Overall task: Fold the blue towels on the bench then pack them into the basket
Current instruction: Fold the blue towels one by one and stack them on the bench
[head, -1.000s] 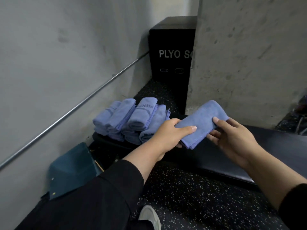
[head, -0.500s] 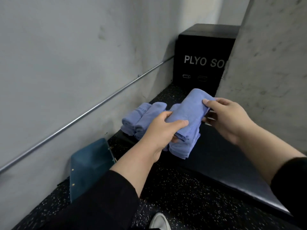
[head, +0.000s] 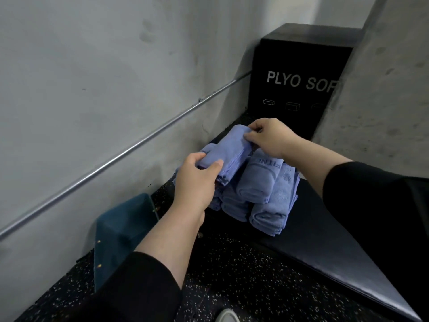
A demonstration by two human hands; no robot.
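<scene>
- Folded towel [head: 232, 152] was held at both ends over the stack of towels [head: 260, 194] at the far left end of the desk [head: 325, 247].
- Left hand [head: 197, 180] gripped the near end, fingers and thumb curled round it. Right hand [head: 269, 138] pinched the far end between thumb and fingers.
- Long axis ran from near-left to far-right, roughly parallel to the rolls below. It sat on the wall side of the stack, touching or just above the top layer; couldn't tell which.
- The roll with lettering [head: 257, 180] lay just beside it to the right, so the open slot looked to be on the left, top row.
- My read: the next move was a short drop onto the stack, with both hands letting go together.
- Edges: the stack sat near the desk's left end, with the floor [head: 232, 275] below. A push to the left could tip rolls off.
- The blue basket [head: 123, 231] sat on the floor just left of the desk's end, below the left hand, which was the nearer of the two. Nothing had been packed in it that I could see.
- Room to move: wall [head: 92, 89] with a rail [head: 116, 159] close on the left, black box [head: 299, 84] behind; free desk surface to the right.
</scene>
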